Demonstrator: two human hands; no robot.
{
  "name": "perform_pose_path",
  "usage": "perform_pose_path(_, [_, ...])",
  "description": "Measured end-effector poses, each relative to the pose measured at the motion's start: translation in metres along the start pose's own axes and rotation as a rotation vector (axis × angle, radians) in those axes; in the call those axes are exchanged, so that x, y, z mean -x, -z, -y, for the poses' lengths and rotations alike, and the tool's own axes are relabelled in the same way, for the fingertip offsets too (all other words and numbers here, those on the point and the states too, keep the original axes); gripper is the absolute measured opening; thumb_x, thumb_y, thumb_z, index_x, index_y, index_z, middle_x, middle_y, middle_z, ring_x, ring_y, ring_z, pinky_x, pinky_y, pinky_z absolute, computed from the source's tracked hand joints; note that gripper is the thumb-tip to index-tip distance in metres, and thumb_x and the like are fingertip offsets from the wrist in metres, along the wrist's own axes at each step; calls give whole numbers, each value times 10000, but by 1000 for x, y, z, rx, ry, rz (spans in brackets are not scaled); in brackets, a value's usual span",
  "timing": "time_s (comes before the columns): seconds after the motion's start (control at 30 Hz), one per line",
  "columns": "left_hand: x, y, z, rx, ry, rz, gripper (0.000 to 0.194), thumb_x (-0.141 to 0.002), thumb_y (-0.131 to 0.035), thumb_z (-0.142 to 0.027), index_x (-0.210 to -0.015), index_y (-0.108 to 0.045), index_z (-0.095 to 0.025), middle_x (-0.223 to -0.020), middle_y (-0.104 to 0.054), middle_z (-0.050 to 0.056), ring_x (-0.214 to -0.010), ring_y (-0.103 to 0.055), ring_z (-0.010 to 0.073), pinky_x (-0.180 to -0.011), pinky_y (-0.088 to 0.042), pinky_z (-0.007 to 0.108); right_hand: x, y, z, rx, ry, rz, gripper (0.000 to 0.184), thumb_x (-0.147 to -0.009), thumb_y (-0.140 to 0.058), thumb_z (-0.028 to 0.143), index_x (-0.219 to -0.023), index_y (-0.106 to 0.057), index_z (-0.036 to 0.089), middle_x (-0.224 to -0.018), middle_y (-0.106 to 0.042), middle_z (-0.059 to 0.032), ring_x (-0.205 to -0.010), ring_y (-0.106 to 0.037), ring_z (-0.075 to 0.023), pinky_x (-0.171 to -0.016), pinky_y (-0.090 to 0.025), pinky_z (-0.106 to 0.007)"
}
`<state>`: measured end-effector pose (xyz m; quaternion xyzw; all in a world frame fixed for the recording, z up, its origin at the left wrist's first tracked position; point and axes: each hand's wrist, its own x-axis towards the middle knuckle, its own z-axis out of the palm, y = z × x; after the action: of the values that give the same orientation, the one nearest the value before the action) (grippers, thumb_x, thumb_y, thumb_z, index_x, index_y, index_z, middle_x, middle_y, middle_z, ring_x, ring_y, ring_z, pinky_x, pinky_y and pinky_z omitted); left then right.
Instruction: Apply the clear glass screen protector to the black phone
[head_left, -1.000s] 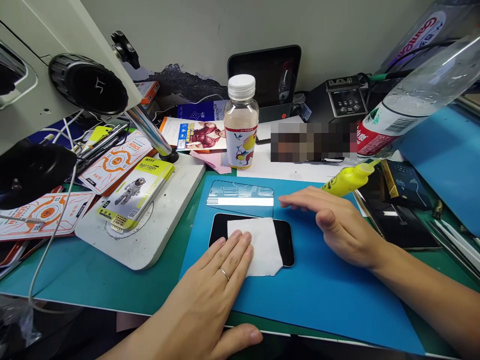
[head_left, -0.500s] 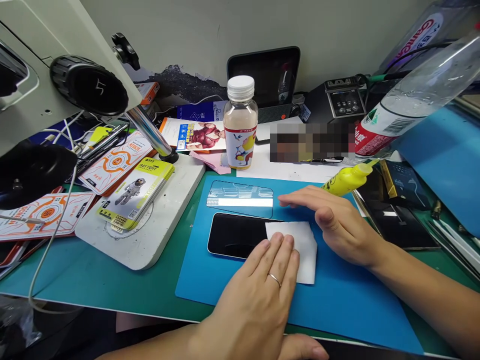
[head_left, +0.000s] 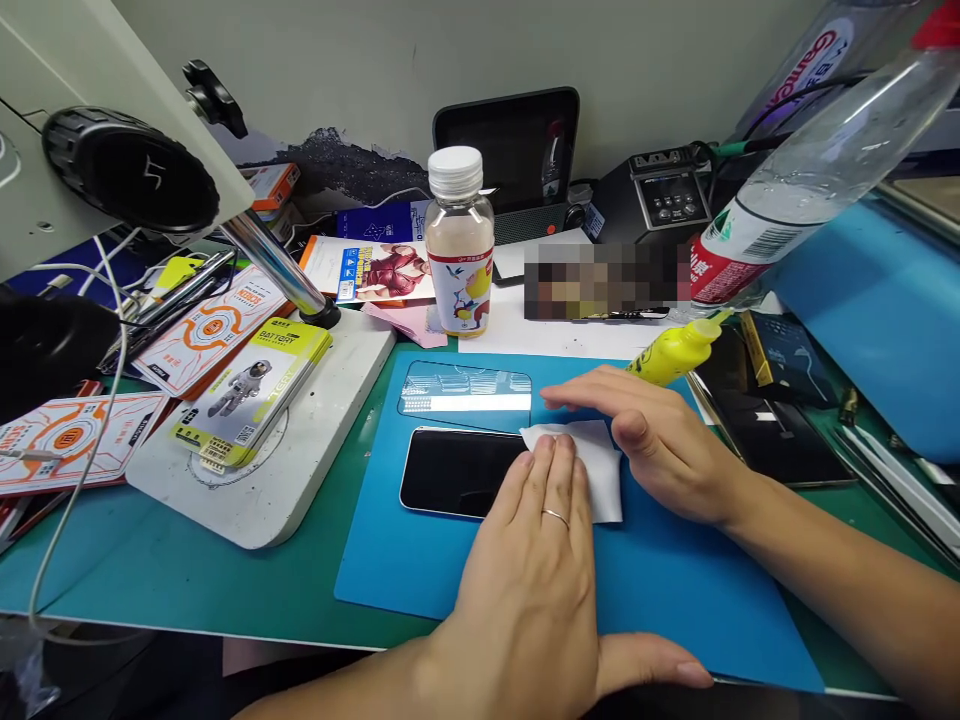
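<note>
My left hand point(head_left: 536, 560), with a ring on one finger, lies flat with its fingers stretched out and its thumb spread. Its fingertips press on a white wipe point(head_left: 600, 470) that covers the right part of a smartphone point(head_left: 454, 475). The phone lies with its black screen up on a blue mat point(head_left: 420, 560). My right hand point(head_left: 664, 440) is open just right of the wipe, fingers extended to the left, holding nothing. Beyond the phone, a clear screen protector point(head_left: 465, 385) lies on the mat. Behind my right hand is a yellow squeeze bottle point(head_left: 671, 350).
At left, a white microscope stand point(head_left: 262, 500) carries battery packs point(head_left: 255, 390). Behind the mat stands a capped drink bottle point(head_left: 459, 250). A large water bottle point(head_left: 810, 190) leans at right, near a dark device point(head_left: 787, 440). A cable point(head_left: 90, 490) hangs at left.
The wipe has shifted toward the far edge of the phone under my left hand. My left thumb has spread further right. The whole view has shifted slightly; my right hand keeps its pose.
</note>
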<state>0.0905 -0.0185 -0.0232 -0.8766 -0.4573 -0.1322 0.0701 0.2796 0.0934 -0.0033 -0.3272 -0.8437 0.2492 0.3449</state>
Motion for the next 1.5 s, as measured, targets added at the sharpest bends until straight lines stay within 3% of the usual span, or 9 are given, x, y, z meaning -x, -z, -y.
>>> perform_pose_path(0.23, [7,5,30,5,10,70,1158,-989,-113,-898,-1569,-552,3,-1665,-503,219,-1565,-519,346,-1253,-472,478,1,5,-2,46,-5,18,737,-1115,-286,679,-1232,-795,159,-1135,-836,-132,-1059,-775,-251,-949,-622,-425])
perform_pose_path(0.43, [27,14,65,-27,12,71,1016,-1057,-147,-826,-1577,-537,-46,-1676,-504,170,-1541,-552,336,-1193,-495,493,1,3,-2,33,-6,20,709,-1100,-300,697,-1225,-800,209,-1126,-841,-104,-1042,-780,-248,-916,-618,-400])
perform_pose_path(0.67, [43,23,94,-49,28,104,799,-1148,-250,-664,-1635,-404,-50,-1692,-488,178,-1538,-555,336,-1192,-485,528,0,2,-4,0,-24,27,673,-1093,-320,704,-1224,-794,245,-1115,-838,-77,-1030,-770,-235,-919,-612,-393])
perform_pose_path(0.93, [63,27,103,41,90,154,781,-1160,-345,-571,-1766,-84,-155,-1753,-412,137,-1615,-453,313,-1203,-535,496,1,1,-7,1,-97,49,683,-1076,-342,725,-1267,-799,255,-1170,-828,-104,-1038,-770,-265,-909,-637,-431])
perform_pose_path(1.23, [73,32,105,2,117,118,679,-1168,-335,-535,-1733,-237,-171,-1717,-465,99,-1553,-536,278,-1150,-612,450,2,-1,-10,-24,-136,82,737,-1055,-327,772,-1258,-806,251,-1199,-824,-98,-1076,-765,-257,-961,-630,-413])
perform_pose_path(1.5, [93,34,97,-97,100,71,724,-1167,-326,-511,-1760,-163,-127,-1671,-510,110,-1489,-602,285,-1064,-652,421,1,-1,-12,-37,-165,127,749,-1038,-322,802,-1271,-803,277,-1253,-816,-91,-1146,-747,-286,-1003,-618,-466])
